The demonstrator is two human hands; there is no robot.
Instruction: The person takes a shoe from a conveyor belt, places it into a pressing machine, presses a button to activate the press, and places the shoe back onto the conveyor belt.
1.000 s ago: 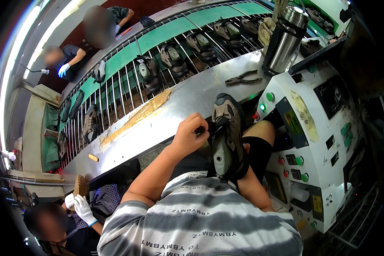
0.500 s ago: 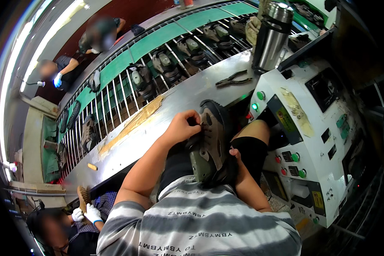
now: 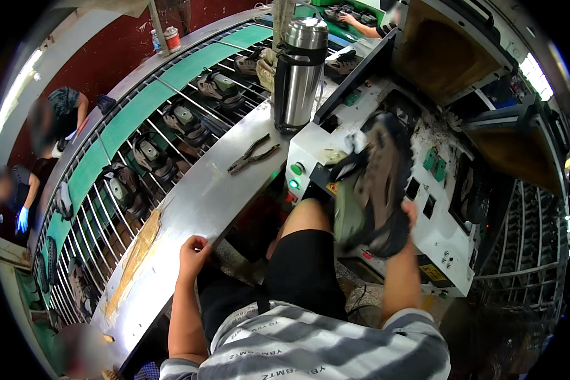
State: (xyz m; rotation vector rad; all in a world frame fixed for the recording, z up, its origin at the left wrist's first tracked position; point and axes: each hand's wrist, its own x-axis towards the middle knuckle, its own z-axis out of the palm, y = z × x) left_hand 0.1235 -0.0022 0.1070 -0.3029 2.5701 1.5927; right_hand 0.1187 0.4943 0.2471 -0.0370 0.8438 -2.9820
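Note:
Raised over the white machine is a brown and black shoe point(image 3: 385, 174), its toe pointing away and a green shoe last point(image 3: 348, 212) showing at its opening. My right hand point(image 3: 409, 221) grips it near the heel, and the shoe hides some of the fingers. Well apart from the shoe, my left hand point(image 3: 194, 253) is by the near edge of the metal table point(image 3: 199, 202). Its fingers are curled closed; what they hold, if anything, cannot be made out. Farther along the table lie pliers point(image 3: 253, 154).
A steel thermos point(image 3: 303, 76) stands at the table's far end. The white machine point(image 3: 453, 218) has raised covers point(image 3: 446, 54) on the right. Several shoes rest on the roller conveyor point(image 3: 107, 218) beyond the table. Other people work across it, and one person's arm point(image 3: 361, 26) reaches in at the back.
My right hand has lifted the shoe from my lap, up and right over the machine. The left hand has left the laces and moved left to the table edge. The view has turned right.

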